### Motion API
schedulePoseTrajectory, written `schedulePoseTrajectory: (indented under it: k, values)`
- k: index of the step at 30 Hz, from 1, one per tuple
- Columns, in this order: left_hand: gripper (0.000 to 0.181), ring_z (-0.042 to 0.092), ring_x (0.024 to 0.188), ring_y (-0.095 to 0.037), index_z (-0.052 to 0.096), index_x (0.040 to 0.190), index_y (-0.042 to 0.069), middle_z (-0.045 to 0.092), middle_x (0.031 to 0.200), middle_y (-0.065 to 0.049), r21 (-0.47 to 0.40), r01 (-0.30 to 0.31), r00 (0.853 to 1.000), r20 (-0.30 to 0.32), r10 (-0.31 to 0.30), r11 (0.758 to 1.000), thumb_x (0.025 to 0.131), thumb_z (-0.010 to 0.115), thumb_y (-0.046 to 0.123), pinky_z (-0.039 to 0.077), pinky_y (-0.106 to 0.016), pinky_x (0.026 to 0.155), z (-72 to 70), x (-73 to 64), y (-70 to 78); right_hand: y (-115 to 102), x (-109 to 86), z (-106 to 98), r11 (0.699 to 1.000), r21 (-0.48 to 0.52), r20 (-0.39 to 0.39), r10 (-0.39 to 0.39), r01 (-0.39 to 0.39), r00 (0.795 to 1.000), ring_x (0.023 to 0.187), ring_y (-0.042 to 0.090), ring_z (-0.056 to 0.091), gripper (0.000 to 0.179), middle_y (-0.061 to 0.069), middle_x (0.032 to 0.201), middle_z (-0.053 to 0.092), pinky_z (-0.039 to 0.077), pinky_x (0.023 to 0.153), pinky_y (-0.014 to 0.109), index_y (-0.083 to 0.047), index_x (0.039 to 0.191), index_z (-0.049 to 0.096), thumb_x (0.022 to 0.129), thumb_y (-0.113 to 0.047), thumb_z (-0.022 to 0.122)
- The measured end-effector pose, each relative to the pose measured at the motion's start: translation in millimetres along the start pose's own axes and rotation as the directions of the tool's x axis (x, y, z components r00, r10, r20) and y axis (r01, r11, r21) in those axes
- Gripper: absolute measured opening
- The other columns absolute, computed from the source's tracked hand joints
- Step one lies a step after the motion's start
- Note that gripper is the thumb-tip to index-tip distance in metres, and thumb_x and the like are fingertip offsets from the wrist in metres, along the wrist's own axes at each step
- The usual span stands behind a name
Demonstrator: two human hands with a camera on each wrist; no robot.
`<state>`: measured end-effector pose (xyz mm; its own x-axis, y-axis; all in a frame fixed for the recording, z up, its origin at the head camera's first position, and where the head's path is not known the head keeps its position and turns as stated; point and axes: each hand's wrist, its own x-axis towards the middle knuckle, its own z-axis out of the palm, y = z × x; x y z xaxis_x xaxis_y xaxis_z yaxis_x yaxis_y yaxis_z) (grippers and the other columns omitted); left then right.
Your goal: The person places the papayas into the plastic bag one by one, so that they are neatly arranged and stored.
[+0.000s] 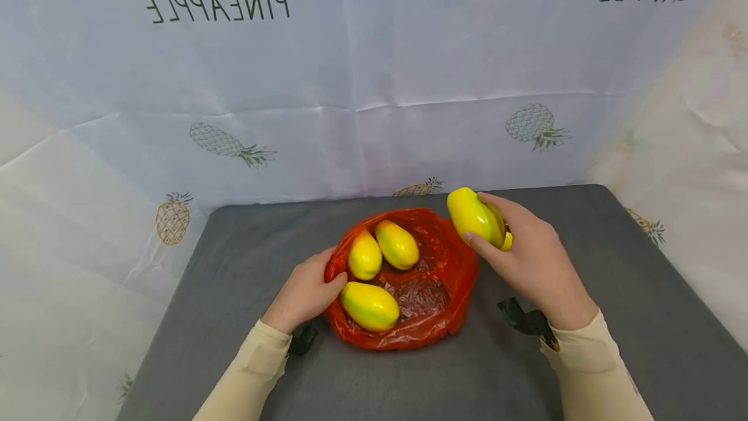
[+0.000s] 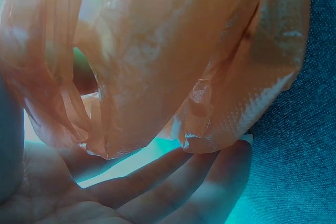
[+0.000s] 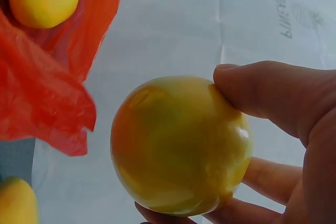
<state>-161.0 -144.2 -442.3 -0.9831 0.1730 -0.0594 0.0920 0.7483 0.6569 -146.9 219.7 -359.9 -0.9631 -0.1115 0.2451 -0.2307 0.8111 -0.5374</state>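
Observation:
A red plastic bag (image 1: pixel 458 278) stands on the table with its mouth spread wide and its rim rolled. Inside it lie three yellow-green mangoes, one near the front (image 1: pixel 370 306) and two toward the back, the right one (image 1: pixel 397 245) beside the left one (image 1: pixel 365 256). My left hand (image 1: pixel 308 288) holds the bag's left rim, thumb over the edge; its fingers (image 2: pixel 173 187) extend along the outside. To the right of the opening, raised to rim height, my right hand (image 1: pixel 528 255) grips another mango (image 1: pixel 472 214) between thumb and fingers.
The grey table (image 1: pixel 234 245) reaches back to a pale curtain (image 1: pixel 362 148) printed with pineapples, which also hangs along both sides. Dark straps (image 1: pixel 526 320) hang at both wrists, close over the tabletop.

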Motion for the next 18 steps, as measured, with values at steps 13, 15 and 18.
schedulePoseTrajectory:
  k: [13, 15, 18]
  values:
    - [0.037, 0.064, 0.084, -0.016, 0.067, 0.137, 0.018, 0.073, 0.108, -0.001, -0.005, 0.002, 1.0, 0.008, -0.002, 1.0, 0.101, 0.067, 0.025, 0.058, -0.033, 0.078, -1.9, 1.0, 1.1, -20, -3.1, 4, 0.999, 0.011, 0.059, -0.045, 0.044, 0.997, 0.117, 0.034, 0.066, 0.071, 0.013, 0.153, 0.061, 0.06, 0.095, 0.06, -0.018, 0.162, 0.049, 0.101, -0.044, 0.075]
    - [0.037, 0.064, 0.084, -0.016, 0.067, 0.137, 0.018, 0.073, 0.108, -0.001, -0.006, 0.004, 1.0, 0.008, -0.004, 1.0, 0.101, 0.067, 0.025, 0.058, -0.033, 0.078, -1.6, 0.9, 1.3, -21, -3.8, 7, 0.998, 0.006, 0.063, -0.059, 0.059, 0.996, 0.118, 0.033, 0.065, 0.07, 0.011, 0.152, 0.062, 0.06, 0.096, 0.058, -0.019, 0.161, 0.05, 0.1, -0.04, 0.077]
    - [0.038, 0.065, 0.084, -0.016, 0.067, 0.138, 0.019, 0.073, 0.109, -0.001, -0.01, 0.006, 1.0, 0.008, -0.006, 1.0, 0.101, 0.067, 0.025, 0.059, -0.033, 0.078, -1.1, 0.9, 1.4, -23, -4.3, 12, 0.995, -0.007, 0.058, -0.094, 0.095, 0.994, 0.118, 0.031, 0.065, 0.068, 0.01, 0.149, 0.064, 0.06, 0.095, 0.055, -0.019, 0.159, 0.052, 0.099, -0.037, 0.079]
